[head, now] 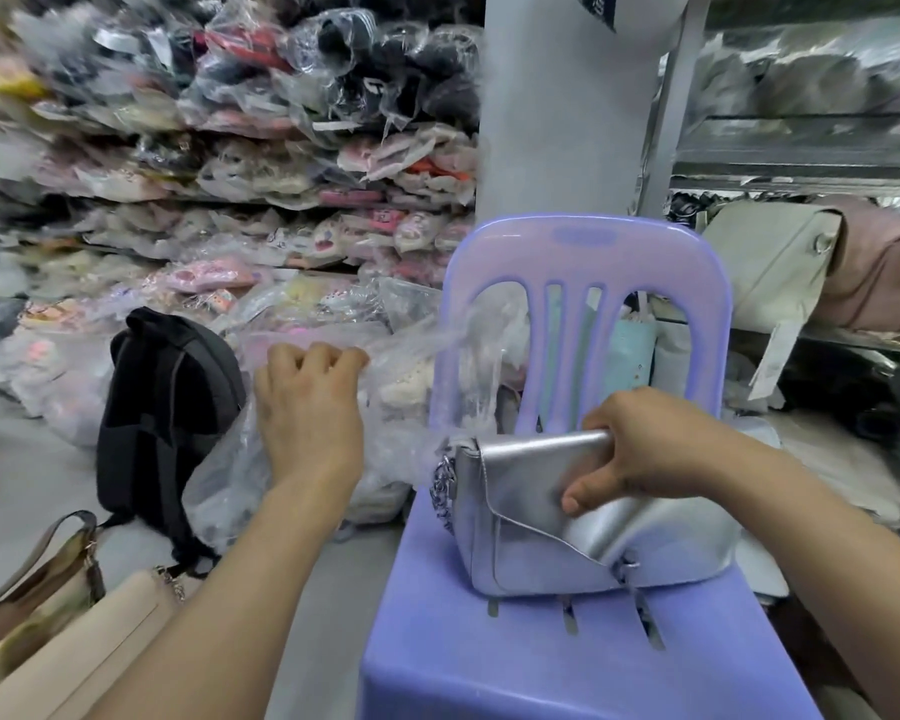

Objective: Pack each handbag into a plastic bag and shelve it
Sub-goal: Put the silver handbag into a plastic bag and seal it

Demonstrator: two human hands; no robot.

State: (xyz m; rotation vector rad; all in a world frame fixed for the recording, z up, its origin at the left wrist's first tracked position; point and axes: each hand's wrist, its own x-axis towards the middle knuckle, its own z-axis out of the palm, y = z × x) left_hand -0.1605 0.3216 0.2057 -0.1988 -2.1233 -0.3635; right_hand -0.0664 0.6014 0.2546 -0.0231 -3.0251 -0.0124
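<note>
One handbag (531, 537) stands crosswise (flap facing viewer).

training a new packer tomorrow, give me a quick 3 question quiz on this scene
1. True or false: the silver handbag is already wholly inside a plastic bag.
2. What does the left hand grip? A) clear plastic bag B) a pair of scissors C) nothing
3. Fill in: the right hand holds the handbag on the seat of the purple ____.

Key: 1 false; 2 A; 3 chair
</note>
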